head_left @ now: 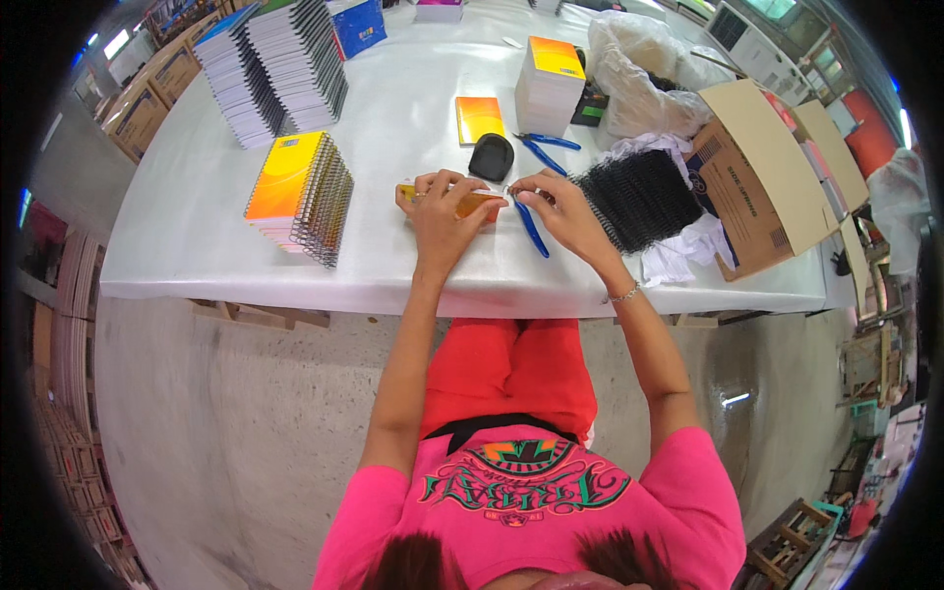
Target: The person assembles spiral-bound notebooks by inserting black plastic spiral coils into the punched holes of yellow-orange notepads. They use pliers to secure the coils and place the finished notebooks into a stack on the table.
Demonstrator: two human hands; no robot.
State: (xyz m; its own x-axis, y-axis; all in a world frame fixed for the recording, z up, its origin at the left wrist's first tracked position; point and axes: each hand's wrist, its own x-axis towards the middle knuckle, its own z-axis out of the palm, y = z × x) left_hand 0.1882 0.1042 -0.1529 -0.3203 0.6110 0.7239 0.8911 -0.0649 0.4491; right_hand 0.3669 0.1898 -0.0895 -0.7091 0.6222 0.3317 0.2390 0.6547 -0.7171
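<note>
On the white table near its front edge, my left hand (pixel 449 208) lies over a small orange-yellow notebook (pixel 404 193), gripping it with the fingers behind and the thumb in front. My right hand (pixel 560 208) has thumb and fingers pinched together at the notebook's right end; what they pinch is too small to make out. A blue plier handle (pixel 532 232) lies just below those fingers, its upper end partly hidden. Behind my right hand rest blue-handled pliers (pixel 546 147) with their handles apart. A black rounded object (pixel 491 157) sits just beyond the notebook.
A stack of orange-yellow spiral notebooks (pixel 295 192) stands left, with taller spiral-bound stacks (pixel 285 64) behind. Farther back are an orange-yellow booklet (pixel 479 120) and an unbound stack (pixel 547 93). Right are black binding coils (pixel 639 202), a cardboard box (pixel 745 182) and a plastic bag (pixel 639 74).
</note>
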